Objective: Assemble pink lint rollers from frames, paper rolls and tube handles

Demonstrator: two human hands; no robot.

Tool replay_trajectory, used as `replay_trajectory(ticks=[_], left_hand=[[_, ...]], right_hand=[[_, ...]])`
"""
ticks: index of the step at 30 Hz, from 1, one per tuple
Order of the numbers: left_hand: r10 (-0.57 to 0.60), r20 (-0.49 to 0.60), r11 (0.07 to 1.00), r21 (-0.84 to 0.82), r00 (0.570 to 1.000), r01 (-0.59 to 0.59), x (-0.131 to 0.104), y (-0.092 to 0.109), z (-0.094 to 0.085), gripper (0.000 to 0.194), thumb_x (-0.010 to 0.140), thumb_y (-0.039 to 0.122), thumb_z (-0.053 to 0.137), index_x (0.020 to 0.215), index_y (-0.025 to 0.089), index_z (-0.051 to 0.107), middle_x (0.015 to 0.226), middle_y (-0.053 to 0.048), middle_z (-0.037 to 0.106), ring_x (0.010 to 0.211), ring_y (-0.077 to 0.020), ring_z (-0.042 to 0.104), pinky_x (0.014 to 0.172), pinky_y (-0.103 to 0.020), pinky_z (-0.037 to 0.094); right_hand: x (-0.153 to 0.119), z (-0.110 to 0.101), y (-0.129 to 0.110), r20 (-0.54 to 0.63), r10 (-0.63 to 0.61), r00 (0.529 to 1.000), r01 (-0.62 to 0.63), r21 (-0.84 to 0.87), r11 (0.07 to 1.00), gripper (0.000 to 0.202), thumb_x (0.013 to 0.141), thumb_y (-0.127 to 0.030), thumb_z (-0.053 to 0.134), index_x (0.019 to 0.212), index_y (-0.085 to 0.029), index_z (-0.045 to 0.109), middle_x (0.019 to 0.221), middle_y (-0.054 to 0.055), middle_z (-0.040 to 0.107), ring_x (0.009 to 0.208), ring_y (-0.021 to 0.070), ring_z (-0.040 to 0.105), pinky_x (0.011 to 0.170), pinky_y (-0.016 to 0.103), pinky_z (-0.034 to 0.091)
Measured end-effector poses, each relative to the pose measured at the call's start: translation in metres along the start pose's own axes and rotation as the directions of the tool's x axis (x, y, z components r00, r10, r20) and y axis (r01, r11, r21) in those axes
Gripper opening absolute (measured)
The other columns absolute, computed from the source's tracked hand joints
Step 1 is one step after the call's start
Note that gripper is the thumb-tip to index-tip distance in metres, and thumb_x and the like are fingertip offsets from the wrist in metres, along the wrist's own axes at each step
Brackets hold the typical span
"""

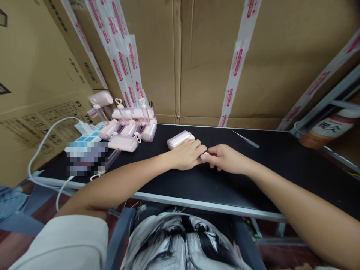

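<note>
My left hand (187,154) rests palm down over the black table (174,183), its fingers curled around something I cannot make out. Fingertips of my right hand (225,158) meet it, pinched together at a small pinkish piece whose shape is mostly hidden. Just behind my left hand lies a pale pink case (180,138), partly covered by the hand. At the left of the table, several similar pink cases (123,143) are piled up, with clear tubes bearing loop ends standing among them.
A thin screwdriver (247,140) lies right of my hands. Further right is a bottle (330,128) by a metal frame. At left are a power strip (87,139), a white cable (42,140) and a blurred-out object. Cardboard (202,75) stands behind the table.
</note>
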State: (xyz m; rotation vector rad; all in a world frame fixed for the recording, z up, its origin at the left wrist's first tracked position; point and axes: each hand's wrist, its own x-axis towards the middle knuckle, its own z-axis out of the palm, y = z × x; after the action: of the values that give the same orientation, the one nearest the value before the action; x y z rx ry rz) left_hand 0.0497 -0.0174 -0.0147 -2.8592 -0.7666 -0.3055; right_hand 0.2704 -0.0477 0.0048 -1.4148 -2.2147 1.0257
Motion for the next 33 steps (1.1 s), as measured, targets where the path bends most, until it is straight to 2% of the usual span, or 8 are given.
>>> replay_trajectory(ticks=[6,14,17,20,22,27,30,33], left_hand=[[-0.014,0.053,0.991,0.13,0.998,0.007,0.002,0.001,-0.003,0.046,0.113,0.052,0.032,0.117,0.016,0.06,0.108,-0.014,0.07,0.095,-0.0303,0.068,0.087,-0.044,0.047],[-0.232,-0.075,0.973,-0.008,0.97,0.232,0.001,-0.019,-0.018,0.056,0.112,0.062,0.03,0.12,0.014,0.057,0.107,-0.014,0.074,0.098,-0.0304,0.072,0.085,-0.041,0.048],[-0.202,-0.096,0.977,-0.088,0.975,0.194,-0.001,-0.027,-0.023,0.05,0.111,0.06,0.038,0.121,0.015,0.057,0.111,-0.012,0.073,0.102,-0.0284,0.071,0.088,-0.039,0.047],[-0.121,-0.026,0.991,-0.058,0.992,0.12,-0.002,-0.026,-0.021,0.045,0.111,0.057,0.044,0.119,0.016,0.06,0.115,-0.013,0.072,0.104,-0.0291,0.069,0.091,-0.04,0.046],[-0.067,0.008,0.998,-0.016,0.998,0.068,-0.001,-0.024,-0.016,0.044,0.11,0.056,0.045,0.118,0.016,0.062,0.117,-0.014,0.071,0.106,-0.0301,0.067,0.093,-0.042,0.045],[0.076,0.015,0.997,0.022,0.997,-0.076,0.0,-0.015,-0.005,0.046,0.109,0.057,0.048,0.118,0.016,0.066,0.119,-0.015,0.07,0.101,-0.0281,0.065,0.092,-0.041,0.044],[0.209,0.043,0.977,0.024,0.977,-0.21,0.001,-0.007,-0.001,0.037,0.107,0.051,0.056,0.116,0.018,0.07,0.117,-0.013,0.071,0.102,-0.0271,0.064,0.091,-0.042,0.042],[0.272,0.058,0.962,-0.017,0.961,-0.271,0.002,-0.005,-0.005,0.04,0.103,0.053,0.064,0.121,0.018,0.073,0.116,-0.012,0.073,0.107,-0.0285,0.065,0.095,-0.044,0.043]], right_hand=[[0.002,0.003,0.002,-0.01,-0.085,0.996,0.083,-0.093,0.992,0.051,0.096,-0.066,0.057,0.069,-0.023,0.053,0.061,0.002,0.064,0.052,0.0157,0.056,0.056,0.029,0.041],[0.001,0.009,-0.003,-0.347,-0.32,0.882,0.22,-0.297,0.929,0.031,0.103,-0.047,0.048,0.092,-0.022,0.062,0.073,0.005,0.07,0.065,0.0206,0.064,0.066,0.031,0.042],[0.006,-0.004,0.007,-0.418,-0.247,0.874,0.105,-0.333,0.937,0.03,0.104,-0.046,0.051,0.104,-0.022,0.069,0.089,0.008,0.078,0.079,0.0236,0.072,0.073,0.031,0.046],[0.019,-0.029,0.033,-0.496,-0.008,0.868,-0.205,-0.374,0.905,0.035,0.097,-0.041,0.064,0.125,-0.02,0.068,0.109,0.013,0.081,0.099,0.0289,0.076,0.082,0.033,0.05],[0.028,-0.045,0.052,-0.456,0.163,0.875,-0.363,-0.397,0.843,0.034,0.093,-0.043,0.07,0.118,-0.019,0.071,0.108,0.013,0.082,0.099,0.0301,0.076,0.079,0.034,0.051],[0.043,-0.057,0.078,-0.36,0.229,0.904,-0.383,-0.448,0.808,0.019,0.087,-0.036,0.074,0.095,-0.019,0.08,0.104,0.012,0.083,0.098,0.0312,0.077,0.08,0.036,0.053],[0.045,-0.055,0.08,-0.358,0.231,0.905,-0.387,-0.464,0.797,0.042,0.09,-0.04,0.071,0.124,-0.016,0.077,0.12,0.016,0.081,0.111,0.0337,0.076,0.09,0.038,0.055],[0.041,-0.056,0.08,-0.383,0.233,0.894,-0.404,-0.466,0.787,0.081,0.091,-0.06,0.069,0.155,-0.012,0.056,0.133,0.021,0.076,0.12,0.0381,0.073,0.095,0.042,0.055]])
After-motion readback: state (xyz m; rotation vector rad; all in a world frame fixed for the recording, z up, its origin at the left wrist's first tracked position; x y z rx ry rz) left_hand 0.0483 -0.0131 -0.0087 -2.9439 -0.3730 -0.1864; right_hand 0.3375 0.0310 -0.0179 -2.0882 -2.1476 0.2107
